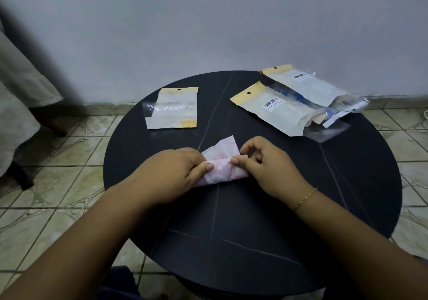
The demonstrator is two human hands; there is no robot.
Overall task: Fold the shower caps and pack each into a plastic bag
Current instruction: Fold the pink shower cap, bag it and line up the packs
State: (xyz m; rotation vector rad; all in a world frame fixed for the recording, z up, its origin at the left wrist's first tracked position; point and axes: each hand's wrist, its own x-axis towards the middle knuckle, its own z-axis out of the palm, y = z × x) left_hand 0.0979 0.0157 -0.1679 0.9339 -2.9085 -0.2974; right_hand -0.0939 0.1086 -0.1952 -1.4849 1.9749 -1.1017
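Left hand (172,172) and right hand (266,167) pinch the pink-printed shower cap (222,160) between thumbs and fingers, its folded corner poking beyond the fingertips.

shower cap (222,163) partly hidden under left hand (176,172), barcode label (273,102) text unreadable

Thin pink-printed shower cap (220,163), glossy clear plastic bags (172,108), matt black table (254,218).
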